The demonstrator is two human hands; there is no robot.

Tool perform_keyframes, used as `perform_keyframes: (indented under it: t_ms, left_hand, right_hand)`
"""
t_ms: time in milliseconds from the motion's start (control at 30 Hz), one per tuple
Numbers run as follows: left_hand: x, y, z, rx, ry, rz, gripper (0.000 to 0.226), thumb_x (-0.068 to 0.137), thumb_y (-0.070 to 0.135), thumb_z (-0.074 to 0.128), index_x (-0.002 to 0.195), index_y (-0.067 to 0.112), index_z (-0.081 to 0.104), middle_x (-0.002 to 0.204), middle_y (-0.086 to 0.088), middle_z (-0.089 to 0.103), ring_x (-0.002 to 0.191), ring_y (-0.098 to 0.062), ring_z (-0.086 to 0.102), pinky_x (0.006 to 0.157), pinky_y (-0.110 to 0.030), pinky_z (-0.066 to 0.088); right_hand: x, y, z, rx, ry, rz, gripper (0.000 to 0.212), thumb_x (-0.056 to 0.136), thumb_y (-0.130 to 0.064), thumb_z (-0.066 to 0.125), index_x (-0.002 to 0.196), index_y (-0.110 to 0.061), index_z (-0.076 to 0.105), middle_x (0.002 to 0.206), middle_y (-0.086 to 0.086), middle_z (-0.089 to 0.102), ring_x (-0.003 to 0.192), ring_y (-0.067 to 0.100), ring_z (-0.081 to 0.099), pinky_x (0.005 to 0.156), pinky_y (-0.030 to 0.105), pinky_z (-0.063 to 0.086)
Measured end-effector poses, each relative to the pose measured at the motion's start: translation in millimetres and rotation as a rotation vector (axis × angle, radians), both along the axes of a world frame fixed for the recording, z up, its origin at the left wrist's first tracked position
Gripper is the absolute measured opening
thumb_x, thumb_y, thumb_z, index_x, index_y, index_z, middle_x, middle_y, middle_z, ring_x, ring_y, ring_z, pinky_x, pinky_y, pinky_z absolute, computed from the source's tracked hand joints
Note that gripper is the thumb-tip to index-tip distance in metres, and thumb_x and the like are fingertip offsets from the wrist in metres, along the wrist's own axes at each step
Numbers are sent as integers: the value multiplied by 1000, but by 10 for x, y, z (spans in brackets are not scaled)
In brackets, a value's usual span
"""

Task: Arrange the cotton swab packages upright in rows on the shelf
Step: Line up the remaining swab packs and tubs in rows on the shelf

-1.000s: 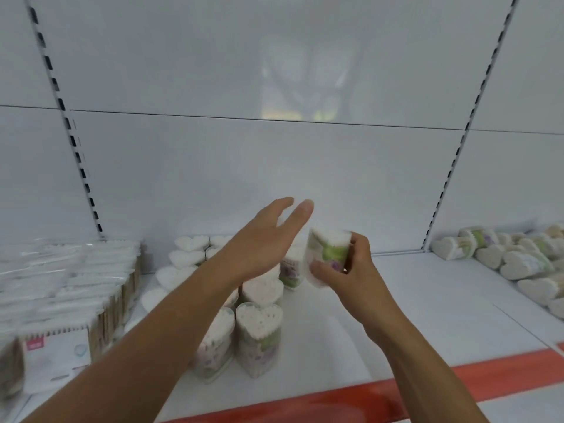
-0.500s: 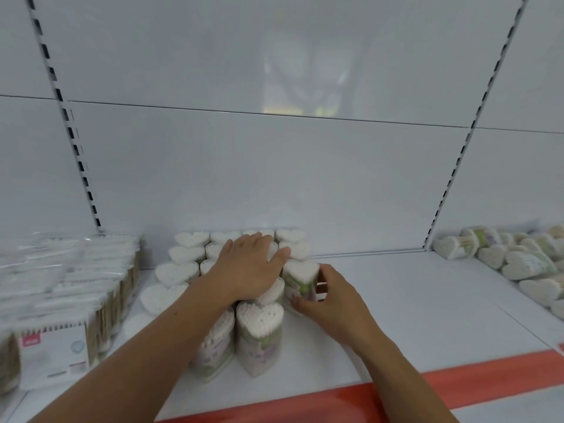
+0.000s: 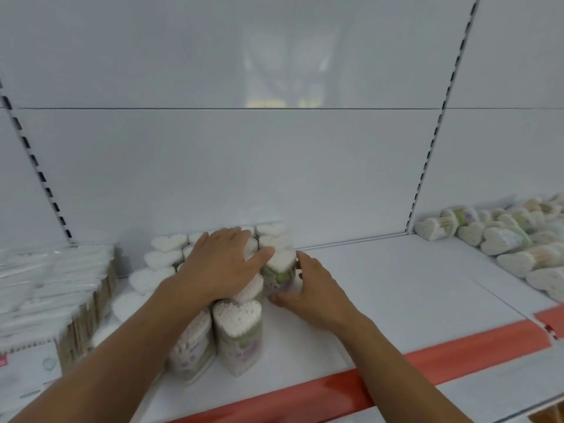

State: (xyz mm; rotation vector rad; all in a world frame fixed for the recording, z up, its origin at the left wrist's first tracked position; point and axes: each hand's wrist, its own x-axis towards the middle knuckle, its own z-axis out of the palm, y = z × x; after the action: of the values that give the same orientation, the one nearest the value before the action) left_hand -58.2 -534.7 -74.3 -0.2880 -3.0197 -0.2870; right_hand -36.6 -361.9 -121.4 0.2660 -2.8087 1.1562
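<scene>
- My left hand (image 3: 222,264) lies palm down, fingers straight and a little spread, on the tops of the upright packs (image 3: 164,259) at the left of the shelf (image 3: 412,288).
- My right hand (image 3: 311,288) curls round one pack (image 3: 279,270), thumb low at its front and fingers at its right side.
- That pack stands upright on the shelf, heart top up, at the right edge of the group and touching its neighbours. My left forefinger reaches its top.
- Two front packs (image 3: 238,337) stand side by side nearest me, touching.
- A pile (image 3: 503,239) of the same hearts lies tipped over on the far right, well apart from the group.
- Flat bags (image 3: 55,285) of swabs are stacked just left of the group.
- A red strip (image 3: 335,389) runs along the shelf's front edge.
</scene>
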Motion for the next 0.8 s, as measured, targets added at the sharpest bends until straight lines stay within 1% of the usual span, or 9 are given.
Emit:
perform_keyframes:
  t_ms: [67,100,167,333,500,600,700,767,800]
  left_hand:
    - [39,44,98,-22,52,-8,65,97,63,33,146,22,43,152,0,44,139,-20,39,114,-36,26]
    - [56,90,146,-28,80,-18,65,96,64,34,145,23,43,151,2,46,137,-19,41,111,-35,28]
    - [85,251,224,-29,129,-37,64,95,65,38,146,26,43,150,4,46,134,-18,44,108,-33,31]
    - [110,987,250,0,187,-113,61,93,67,39,144,34,44,149,12,46,136,-13,43,106,-30,32]
    - [38,1927,68,114,140,-186,56,93,66,41,139,36,49,143,14,51,131,-11,48,105,-31,36]
    - [3,2546,-18,224,121,-228,53,93,66,41,136,37,52,139,17,54,128,-10,50,104,-31,38]
    - [-46,3112,-136,327,98,-268,52,93,65,43,135,37,54,137,17,55,127,-7,51,103,-31,40]
    - [-79,3432,-206,389,89,-282,51,93,64,45,134,37,55,134,17,56,124,-6,52,99,-28,39]
    - [-97,3576,-232,421,90,-285,49,93,63,46,133,36,56,132,18,57,123,-5,53,97,-26,38]
  right_hand:
    - [-43,160,85,78,-31,1,85,80,-44,75,148,-18,30,143,0,44,131,18,43,101,31,40]
    - [-84,264,125,124,-29,-17,91,81,-47,73,152,-18,24,149,0,38,136,19,38,107,35,38]
    - [-169,523,204,191,-5,-69,87,84,-47,70,153,-19,25,151,1,38,138,20,36,110,39,36]
    - [-236,1425,399,360,6,-219,69,88,-47,64,147,-23,37,146,2,42,135,22,38,105,38,40]
    - [-64,2641,577,433,46,-403,55,88,-47,63,138,-28,50,145,0,46,134,22,41,103,37,40]
    - [119,3379,637,476,75,-515,51,88,-46,64,135,-29,54,140,-2,50,132,22,41,99,36,40]
    - [255,3965,572,510,-20,-454,50,83,-45,69,128,-26,59,137,0,51,132,25,41,99,35,39]
    - [317,4209,480,569,-121,-366,55,82,-49,69,131,-28,56,139,0,49,130,24,42,104,37,39]
    - [332,4299,432,600,-137,-332,57,83,-53,67,133,-31,54,140,-1,49,130,23,41,105,39,38]
